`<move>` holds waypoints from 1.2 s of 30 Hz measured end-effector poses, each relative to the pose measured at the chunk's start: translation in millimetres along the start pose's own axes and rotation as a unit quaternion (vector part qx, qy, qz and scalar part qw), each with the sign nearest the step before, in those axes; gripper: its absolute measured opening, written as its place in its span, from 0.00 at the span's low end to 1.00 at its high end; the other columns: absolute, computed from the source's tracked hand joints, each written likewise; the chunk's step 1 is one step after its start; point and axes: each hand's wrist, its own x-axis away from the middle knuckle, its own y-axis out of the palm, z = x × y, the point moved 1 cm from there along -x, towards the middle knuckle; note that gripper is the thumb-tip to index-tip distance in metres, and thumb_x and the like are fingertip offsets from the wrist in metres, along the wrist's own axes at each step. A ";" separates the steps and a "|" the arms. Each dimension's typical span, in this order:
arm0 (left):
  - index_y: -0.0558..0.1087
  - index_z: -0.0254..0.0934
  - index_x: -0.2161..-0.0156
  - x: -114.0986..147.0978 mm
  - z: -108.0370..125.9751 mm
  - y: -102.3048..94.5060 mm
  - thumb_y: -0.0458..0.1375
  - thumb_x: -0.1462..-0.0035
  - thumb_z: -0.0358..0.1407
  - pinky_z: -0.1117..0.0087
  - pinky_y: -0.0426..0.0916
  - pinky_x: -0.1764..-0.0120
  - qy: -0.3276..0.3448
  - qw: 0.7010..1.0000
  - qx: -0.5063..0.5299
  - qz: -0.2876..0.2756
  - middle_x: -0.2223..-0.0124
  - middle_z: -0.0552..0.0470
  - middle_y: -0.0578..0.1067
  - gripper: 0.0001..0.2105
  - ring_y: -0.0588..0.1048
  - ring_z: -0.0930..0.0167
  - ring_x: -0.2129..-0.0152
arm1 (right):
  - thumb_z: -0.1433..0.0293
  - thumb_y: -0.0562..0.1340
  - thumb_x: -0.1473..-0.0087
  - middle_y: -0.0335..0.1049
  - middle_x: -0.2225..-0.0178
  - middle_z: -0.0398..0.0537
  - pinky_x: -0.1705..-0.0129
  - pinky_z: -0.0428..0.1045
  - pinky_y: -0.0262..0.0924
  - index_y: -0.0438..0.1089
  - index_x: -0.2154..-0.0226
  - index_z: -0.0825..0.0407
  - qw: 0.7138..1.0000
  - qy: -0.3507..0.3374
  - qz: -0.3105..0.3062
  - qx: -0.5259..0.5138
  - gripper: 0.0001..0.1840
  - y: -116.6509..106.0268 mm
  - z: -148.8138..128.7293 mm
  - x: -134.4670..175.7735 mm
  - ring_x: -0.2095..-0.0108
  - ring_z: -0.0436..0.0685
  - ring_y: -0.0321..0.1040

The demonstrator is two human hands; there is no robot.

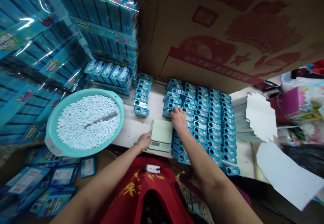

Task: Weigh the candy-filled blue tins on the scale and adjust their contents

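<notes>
My right hand (179,118) reaches onto the front of a column of small blue boxes. Its fingers are curled closed on a blue box (167,113) with a dark round opening on top. My left hand (144,140) lies at the left edge of a kitchen scale (162,131), fingers stretched out against its side. The scale's pale plate carries nothing, and its display is too small to read. On the left, a turquoise basin (122,116) is full of pale mint-like candies (83,132). A grey metal tool (101,120) lies on the candies.
A short column of blue boxes (141,100) stands left of the scale; several rows of boxes (201,126) fill the right. Wrapped packs (111,21) are stacked behind the basin. A large cardboard carton (187,24) walls off the back. White card sheets (260,116) lie at right.
</notes>
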 end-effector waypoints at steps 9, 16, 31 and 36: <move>0.68 0.29 0.56 23.6 -11.1 -22.3 0.53 0.55 0.27 0.77 0.52 0.81 -0.032 0.994 0.089 0.046 0.80 0.56 0.67 0.17 0.61 0.79 0.86 | 0.76 0.54 0.50 0.61 0.64 0.50 0.62 0.53 0.44 0.68 0.71 0.52 0.988 -0.156 -0.015 -0.015 0.08 -57.4 -30.7 60.8 0.62 0.58 0.51; 0.69 0.28 0.61 71.1 -7.2 -38.2 0.53 0.52 0.25 0.79 0.61 0.79 -0.074 0.965 0.250 -0.024 0.75 0.50 0.70 0.10 0.67 0.79 0.82 | 0.71 0.55 0.47 0.64 0.65 0.50 0.64 0.52 0.48 0.68 0.65 0.51 0.991 -0.109 -0.035 -0.068 0.08 -40.3 -52.2 85.1 0.65 0.57 0.55; 0.70 0.28 0.59 122.2 -40.5 -77.8 0.52 0.51 0.21 0.66 0.69 0.57 -0.109 0.902 0.415 -0.047 0.56 0.37 0.72 0.13 0.71 0.64 0.57 | 0.68 0.56 0.49 0.65 0.56 0.52 0.55 0.54 0.54 0.65 0.56 0.52 0.962 0.073 0.059 -0.257 0.16 -24.7 2.1 139.0 0.55 0.59 0.60; 0.71 0.27 0.59 124.3 -40.5 -67.7 0.50 0.49 0.23 0.65 0.70 0.58 -0.105 0.894 0.435 -0.004 0.56 0.36 0.72 0.12 0.72 0.64 0.58 | 0.68 0.59 0.53 0.63 0.53 0.55 0.54 0.55 0.52 0.57 0.50 0.54 0.963 0.032 0.017 -0.267 0.27 -1.9 13.0 117.8 0.52 0.62 0.57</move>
